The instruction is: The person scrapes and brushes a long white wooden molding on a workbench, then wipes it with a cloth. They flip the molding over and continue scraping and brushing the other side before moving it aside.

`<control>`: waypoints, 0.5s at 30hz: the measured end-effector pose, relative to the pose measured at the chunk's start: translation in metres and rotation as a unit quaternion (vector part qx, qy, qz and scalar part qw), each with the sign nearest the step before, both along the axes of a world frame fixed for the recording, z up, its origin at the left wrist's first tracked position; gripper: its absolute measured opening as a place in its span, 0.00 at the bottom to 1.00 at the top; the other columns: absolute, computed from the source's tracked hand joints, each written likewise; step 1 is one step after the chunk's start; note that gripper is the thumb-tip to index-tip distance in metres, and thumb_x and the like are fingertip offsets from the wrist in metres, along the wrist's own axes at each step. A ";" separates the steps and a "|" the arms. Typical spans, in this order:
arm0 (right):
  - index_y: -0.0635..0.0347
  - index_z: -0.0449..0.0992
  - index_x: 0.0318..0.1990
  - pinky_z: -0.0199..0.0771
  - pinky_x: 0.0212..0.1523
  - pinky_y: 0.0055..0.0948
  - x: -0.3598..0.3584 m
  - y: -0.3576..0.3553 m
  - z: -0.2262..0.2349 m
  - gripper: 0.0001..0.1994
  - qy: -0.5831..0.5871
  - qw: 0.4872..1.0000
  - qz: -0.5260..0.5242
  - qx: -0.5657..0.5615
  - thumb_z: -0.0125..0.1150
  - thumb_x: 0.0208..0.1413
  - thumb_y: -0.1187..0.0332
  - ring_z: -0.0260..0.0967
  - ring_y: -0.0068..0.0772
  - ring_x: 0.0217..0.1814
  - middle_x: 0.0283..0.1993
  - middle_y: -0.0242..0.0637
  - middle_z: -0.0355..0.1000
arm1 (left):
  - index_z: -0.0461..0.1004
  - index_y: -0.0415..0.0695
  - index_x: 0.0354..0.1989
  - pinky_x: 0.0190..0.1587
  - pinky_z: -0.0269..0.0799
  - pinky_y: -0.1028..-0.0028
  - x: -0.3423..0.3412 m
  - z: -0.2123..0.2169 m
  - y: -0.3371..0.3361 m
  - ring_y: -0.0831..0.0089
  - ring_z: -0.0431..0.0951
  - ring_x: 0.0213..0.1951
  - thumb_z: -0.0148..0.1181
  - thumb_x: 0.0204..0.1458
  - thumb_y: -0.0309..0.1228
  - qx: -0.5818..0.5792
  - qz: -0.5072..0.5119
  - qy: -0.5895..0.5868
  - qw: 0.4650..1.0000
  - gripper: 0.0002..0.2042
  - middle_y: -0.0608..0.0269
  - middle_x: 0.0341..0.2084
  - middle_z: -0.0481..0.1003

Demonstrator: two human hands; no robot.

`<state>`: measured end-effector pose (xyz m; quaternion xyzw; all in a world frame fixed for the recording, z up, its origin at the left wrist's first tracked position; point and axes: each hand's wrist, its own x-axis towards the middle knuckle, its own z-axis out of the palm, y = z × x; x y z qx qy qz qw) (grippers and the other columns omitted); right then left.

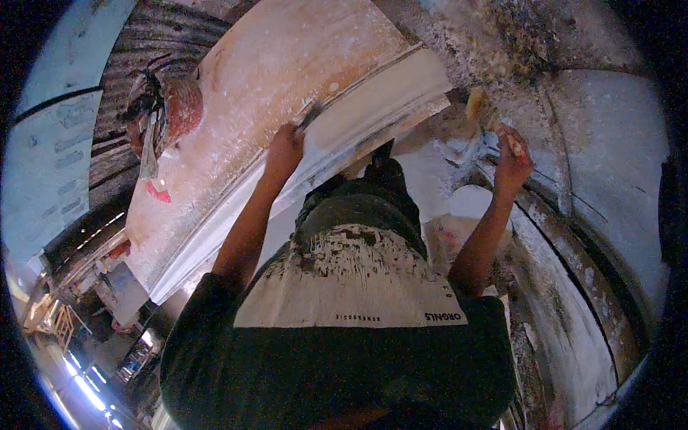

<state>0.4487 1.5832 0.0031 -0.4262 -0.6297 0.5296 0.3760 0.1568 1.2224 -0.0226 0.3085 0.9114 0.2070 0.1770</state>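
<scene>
A long white plaster-like moulding (380, 89) with ridged edges lies diagonally along the near side of a tan, white-spattered board (265, 79). My left hand (285, 154) is closed at the moulding's upper ridge, gripping a small dark flat tool (310, 116) that touches the ridge line. Off to the right, my right hand (513, 165) is raised apart from the board, fingers closed round a reddish handle (517, 147). Just left of it appears a yellowish, brush-like piece (475, 105); whether it joins the handle, I cannot tell.
On the board's left side sits a reddish container (183, 107) with dark and pale tools in it. A bright red scrap (158, 192) lies nearby. A long white-coated trough-like form (566, 308) runs down the right. Crusted debris (502, 43) covers the far right.
</scene>
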 end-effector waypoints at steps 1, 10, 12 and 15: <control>0.71 0.75 0.40 0.72 0.49 0.28 0.000 0.004 -0.007 0.12 0.009 1.000 -0.009 -0.010 0.59 0.45 0.83 0.71 0.33 0.44 0.43 0.42 0.73 | 0.69 0.36 0.38 0.39 0.69 0.57 0.004 0.013 -0.015 0.45 0.72 0.35 0.54 0.50 0.30 -0.024 0.063 -0.055 0.996 0.11 0.42 0.31 0.71; 0.64 0.76 0.37 0.70 0.45 0.25 -0.027 0.016 0.003 0.08 -0.139 0.989 0.033 0.033 0.62 0.49 0.73 0.71 0.24 0.41 0.39 0.35 0.75 | 0.72 0.37 0.35 0.41 0.68 0.55 -0.015 -0.060 0.198 0.45 0.72 0.36 0.52 0.49 0.34 0.056 -0.048 -0.027 0.997 0.12 0.43 0.31 0.73; 0.64 0.76 0.37 0.70 0.44 0.24 -0.034 0.014 0.022 0.08 -0.162 0.985 0.036 0.045 0.62 0.49 0.73 0.71 0.24 0.40 0.39 0.35 0.75 | 0.73 0.37 0.31 0.41 0.69 0.54 -0.016 -0.041 0.264 0.46 0.73 0.36 0.51 0.48 0.36 0.009 -0.217 0.045 0.975 0.13 0.43 0.29 0.73; 0.65 0.76 0.37 0.70 0.44 0.25 -0.033 0.013 0.029 0.08 -0.200 0.978 0.022 0.061 0.61 0.49 0.74 0.71 0.24 0.40 0.39 0.35 0.75 | 0.73 0.37 0.29 0.41 0.68 0.54 -0.023 -0.037 0.278 0.46 0.73 0.36 0.50 0.48 0.36 0.008 -0.237 0.061 0.970 0.13 0.43 0.28 0.73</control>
